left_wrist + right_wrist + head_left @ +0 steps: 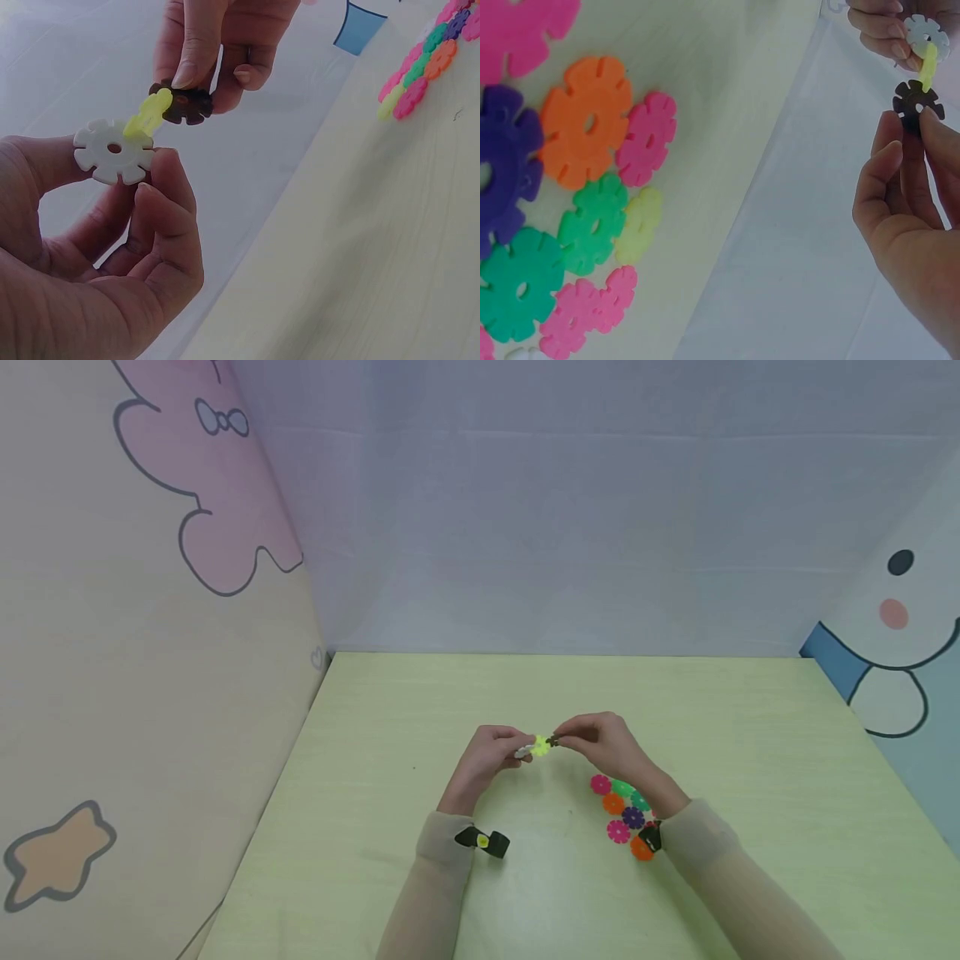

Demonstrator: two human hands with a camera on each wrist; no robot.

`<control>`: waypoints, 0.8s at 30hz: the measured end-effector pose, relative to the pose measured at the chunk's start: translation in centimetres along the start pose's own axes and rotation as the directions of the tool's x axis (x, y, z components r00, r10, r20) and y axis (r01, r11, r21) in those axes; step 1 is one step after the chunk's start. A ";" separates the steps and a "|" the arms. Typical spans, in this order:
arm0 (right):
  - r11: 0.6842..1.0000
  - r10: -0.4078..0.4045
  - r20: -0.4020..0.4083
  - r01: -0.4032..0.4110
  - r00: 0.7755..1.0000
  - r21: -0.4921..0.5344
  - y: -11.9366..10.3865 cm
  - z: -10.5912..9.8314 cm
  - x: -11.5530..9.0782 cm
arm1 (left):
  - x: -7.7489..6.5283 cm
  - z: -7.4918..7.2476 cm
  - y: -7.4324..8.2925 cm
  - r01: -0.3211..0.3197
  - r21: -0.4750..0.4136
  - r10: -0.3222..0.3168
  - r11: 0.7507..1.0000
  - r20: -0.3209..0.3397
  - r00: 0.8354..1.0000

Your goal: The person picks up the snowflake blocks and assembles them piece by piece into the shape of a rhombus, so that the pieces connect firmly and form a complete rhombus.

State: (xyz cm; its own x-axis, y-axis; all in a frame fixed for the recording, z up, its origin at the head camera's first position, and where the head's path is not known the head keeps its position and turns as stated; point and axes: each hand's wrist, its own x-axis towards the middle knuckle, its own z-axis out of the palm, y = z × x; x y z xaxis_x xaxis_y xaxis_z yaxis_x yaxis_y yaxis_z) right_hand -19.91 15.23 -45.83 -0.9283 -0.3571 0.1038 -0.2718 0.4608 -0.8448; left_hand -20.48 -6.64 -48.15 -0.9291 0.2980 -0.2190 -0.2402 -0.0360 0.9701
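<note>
My left hand [491, 758] pinches a white notched plastic disc [112, 152] by its edge between thumb and fingers. A yellow disc [149, 112] stands crosswise between the white one and a dark brown disc [184, 103], its edges meeting both at their notches. The brown disc is pinched by my right hand [602, 745], thumb on one face. In the head view the three discs form a short row between the two hands, held above the table. Each disc has a small centre hole and slots round its rim, as the right wrist view shows.
On the pale wooden table [360, 735], below my right forearm, lie several loose discs: orange [585, 122], purple [506, 161], green [592, 223], pink [646, 139] and yellow [639, 223]. A plain cloth wall [570, 543] rises behind the table's far edge.
</note>
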 end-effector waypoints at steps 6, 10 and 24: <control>0.998 -0.022 -0.025 0.021 0.999 -0.054 -0.3 0.2 -0.1 | 0.1 0.0 0.0 -0.004 0.000 0.004 1.000 -0.004 1.000; 0.996 -0.045 -0.033 0.043 0.998 -0.073 -0.3 0.3 -0.1 | 0.0 0.2 0.1 -0.008 0.011 0.008 1.000 -0.014 1.000; 0.979 -0.168 -0.095 0.155 0.981 -0.134 0.1 0.9 -0.1 | 0.2 0.3 0.0 0.008 -0.064 -0.011 0.998 -0.041 0.999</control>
State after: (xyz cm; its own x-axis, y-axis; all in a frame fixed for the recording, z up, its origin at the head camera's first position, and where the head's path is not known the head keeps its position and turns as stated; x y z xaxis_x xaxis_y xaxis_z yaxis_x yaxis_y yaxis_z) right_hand -19.61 14.64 -46.39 -0.8893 -0.3505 0.2938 -0.4436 0.5048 -0.7406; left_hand -20.61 -6.29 -48.15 -0.9372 0.2589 -0.2336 -0.2653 -0.0949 0.9595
